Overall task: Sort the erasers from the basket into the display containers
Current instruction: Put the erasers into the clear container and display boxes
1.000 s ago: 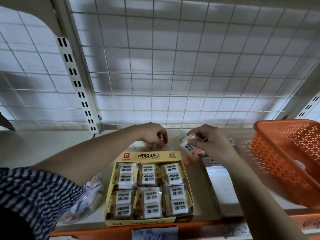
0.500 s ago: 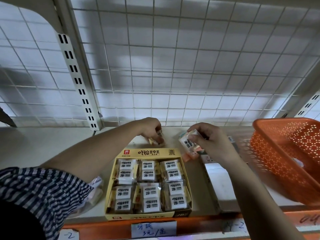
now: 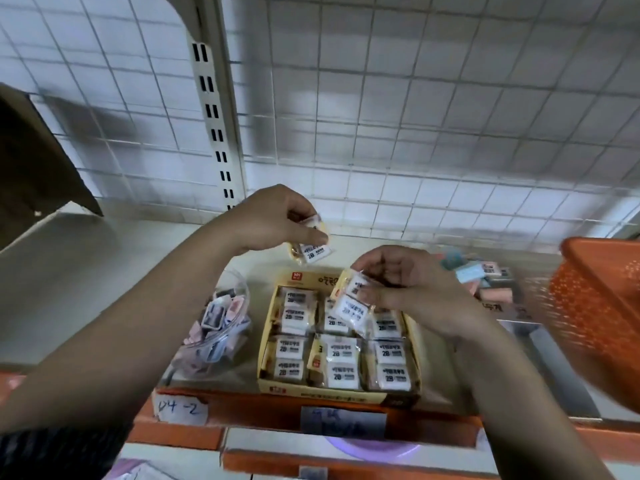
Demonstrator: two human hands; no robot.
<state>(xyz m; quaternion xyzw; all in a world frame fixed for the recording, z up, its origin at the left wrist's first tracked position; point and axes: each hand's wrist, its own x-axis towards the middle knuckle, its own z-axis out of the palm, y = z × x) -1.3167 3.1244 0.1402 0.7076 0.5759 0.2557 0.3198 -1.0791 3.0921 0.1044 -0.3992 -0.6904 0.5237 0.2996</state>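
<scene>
Looks like the placing step of the sort: each hand has a pack, and the yellow display box (image 3: 341, 396) is nearly full. Left hand (image 3: 273, 220) pinches a wrapped 2B eraser pack (image 3: 314, 252) between thumb and fingertips, up in the air at 12 o'clock off the box's back edge. Right hand (image 3: 412, 289) pinches a second pack (image 3: 350, 308) by its top end, dangling over the back row, roughly 1 o'clock from box centre. Orange basket (image 3: 595, 306) sits at 3 o'clock, and a clear tub (image 3: 242, 296) of mixed erasers at 9.

Next move, my guess: lower each pack flat into whatever gap is left, label up, without knocking the rows.

Readable stuff: "2B" on every wrapper, a red logo square (image 3: 296, 276) on the box's back flap, and handwritten "D4-2" on the shelf tag (image 3: 180, 408). The price tag (image 3: 343, 424) at 6 o'clock is too blurry.
</scene>
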